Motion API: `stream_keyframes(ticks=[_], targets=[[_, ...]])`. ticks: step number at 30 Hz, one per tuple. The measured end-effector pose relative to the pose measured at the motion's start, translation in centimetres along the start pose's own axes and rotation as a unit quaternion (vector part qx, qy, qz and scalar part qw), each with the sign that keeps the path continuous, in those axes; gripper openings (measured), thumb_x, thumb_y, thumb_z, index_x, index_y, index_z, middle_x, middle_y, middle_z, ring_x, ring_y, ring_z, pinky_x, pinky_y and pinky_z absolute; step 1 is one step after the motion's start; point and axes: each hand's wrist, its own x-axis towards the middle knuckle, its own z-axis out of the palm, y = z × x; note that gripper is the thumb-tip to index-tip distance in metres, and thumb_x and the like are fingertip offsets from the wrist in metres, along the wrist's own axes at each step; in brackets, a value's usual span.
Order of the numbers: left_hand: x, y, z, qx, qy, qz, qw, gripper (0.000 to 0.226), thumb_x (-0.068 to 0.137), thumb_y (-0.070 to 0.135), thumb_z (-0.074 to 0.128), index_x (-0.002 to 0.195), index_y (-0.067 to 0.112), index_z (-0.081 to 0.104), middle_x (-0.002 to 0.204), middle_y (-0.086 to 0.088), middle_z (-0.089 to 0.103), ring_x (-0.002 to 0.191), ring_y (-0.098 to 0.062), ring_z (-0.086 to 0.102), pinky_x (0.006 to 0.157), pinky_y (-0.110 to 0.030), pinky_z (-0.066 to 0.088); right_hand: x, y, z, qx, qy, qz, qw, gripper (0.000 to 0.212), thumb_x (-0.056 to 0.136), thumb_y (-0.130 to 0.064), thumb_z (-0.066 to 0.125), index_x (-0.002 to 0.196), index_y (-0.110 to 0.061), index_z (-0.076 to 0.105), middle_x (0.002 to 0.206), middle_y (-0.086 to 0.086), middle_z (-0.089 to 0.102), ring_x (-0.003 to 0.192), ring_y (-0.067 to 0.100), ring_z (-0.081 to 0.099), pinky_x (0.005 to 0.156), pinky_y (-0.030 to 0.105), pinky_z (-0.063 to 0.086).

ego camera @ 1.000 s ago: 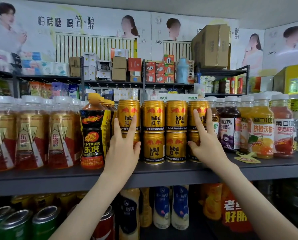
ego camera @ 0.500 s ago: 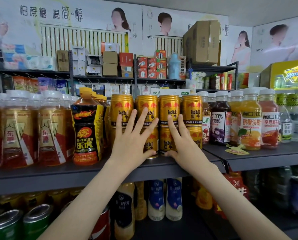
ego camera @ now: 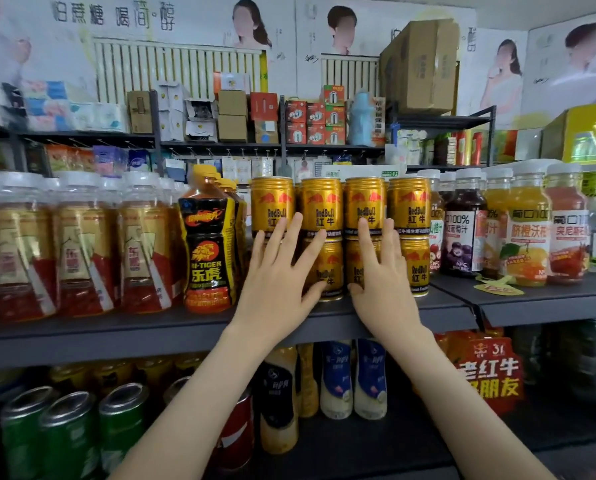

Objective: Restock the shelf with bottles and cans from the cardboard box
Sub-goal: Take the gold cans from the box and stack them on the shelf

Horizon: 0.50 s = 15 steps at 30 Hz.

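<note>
Gold Red Bull cans [ego camera: 407,206] stand two high in a block on the dark grey shelf [ego camera: 116,332]. My left hand [ego camera: 282,271] lies flat with spread fingers against the front of the left cans. My right hand [ego camera: 379,271] presses flat on the cans just to its right, fingers straight and pointing up. Neither hand grips a can. The lower cans are partly hidden behind both hands. No cardboard box with stock is in view near me.
A black and orange Hi-Tiger bottle [ego camera: 208,251] stands left of the cans, then clear bottles with gold-red labels [ego camera: 81,251]. Juice bottles [ego camera: 528,226] fill the shelf to the right. Green cans [ego camera: 67,431] and white bottles [ego camera: 336,379] sit on the lower shelf. Boxes line the back shelves.
Both hands have come inward from the outer sides of the can block to its front and now lie side by side. The view has shifted slightly.
</note>
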Motion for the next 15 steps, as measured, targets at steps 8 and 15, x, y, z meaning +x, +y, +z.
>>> stream_keyframes(ticks=[8,15], targets=[[-5.9,-4.8,-5.8,0.022,0.058,-0.091,0.994,0.046,0.088,0.012,0.054,0.134,0.009,0.053,0.141,-0.02,0.044,0.128,-0.034,0.043,0.107,-0.044,0.037,-1.9,-8.6,0.8,0.268,-0.007,-0.101,0.958,0.081,0.094,-0.013,0.056,0.151,-0.031,0.002,0.157,0.002,0.012,0.145,0.014,0.01,0.11,0.022,0.016],[-9.3,-8.7,-7.6,0.047,0.045,-0.22,0.973,0.064,0.086,0.014,0.065,0.144,0.015,0.04,0.135,-0.023,0.045,0.119,-0.037,0.045,0.085,-0.044,0.052,-2.5,-14.7,4.5,0.294,-0.041,-0.11,0.949,0.09,0.093,-0.019,0.057,0.145,-0.048,-0.012,0.153,0.005,0.019,0.139,0.022,0.028,0.111,0.038,0.035]])
